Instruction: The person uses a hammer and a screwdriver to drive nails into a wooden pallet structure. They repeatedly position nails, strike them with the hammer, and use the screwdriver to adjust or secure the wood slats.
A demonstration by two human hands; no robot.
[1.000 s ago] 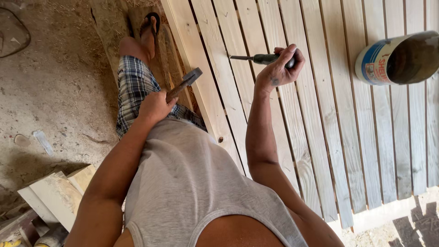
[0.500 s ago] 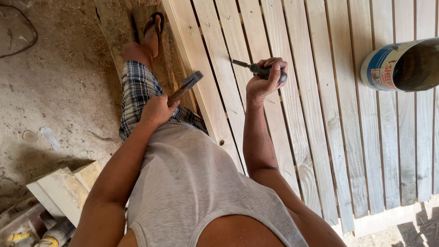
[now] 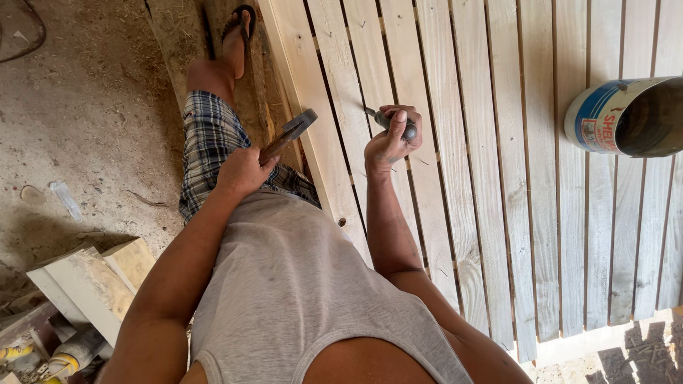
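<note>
A big panel of pale wooden slats fills the right side of the view, its long boards running side by side with narrow dark gaps between them and small nail heads dotted along them. To its left lies the dusty floor, strewn with sawdust and scraps. The person stands at the panel's left edge in a grey sleeveless top and checked shorts, 1 foot in a dark sandal set forward near the panel's edge.

A round tin with a blue and white label lies on its side on the slats at the far right, well apart from both hands. Pale wood offcuts are stacked at the lower left on the floor.

The left hand has its grip clamped on the handle of a hammer, whose metal head points up and right, raised just beside the panel's left board and clear of it. The right hand has its grip clamped on a dark-handled chisel, held over the slats with the thin metal blade pointing up and left, its tip close to a board.
</note>
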